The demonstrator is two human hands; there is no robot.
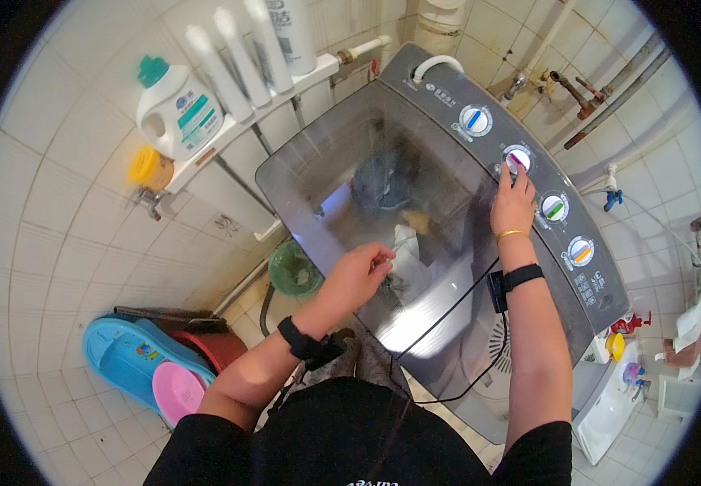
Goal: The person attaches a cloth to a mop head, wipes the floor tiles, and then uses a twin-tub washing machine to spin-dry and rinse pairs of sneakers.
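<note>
A grey top-loading twin-tub washing machine [411, 109] stands before me, its see-through lid down with clothes [408, 243] visible beneath. My right hand [513, 203] has its fingertips at the control knob with the magenta grip [517, 159], second from the top of the panel. Beyond that one is the blue-marked knob [475, 119]; nearer me are the green-marked knob [554, 209] and the orange-marked knob [580, 252]. My left hand [362, 273] hovers above or rests on the lid, fingers curled with nothing visible in them; contact cannot be told. A black cable [447, 313] hangs across the lid.
On a white ledge [247, 121] at the left wall stand a detergent bottle [180, 115], a yellow jar [151, 168] and several upright containers. Below are a green bin [292, 267], a blue basin [122, 358], a pink basin [178, 392] and a red tub [219, 352]. A white sink [608, 401] is at right.
</note>
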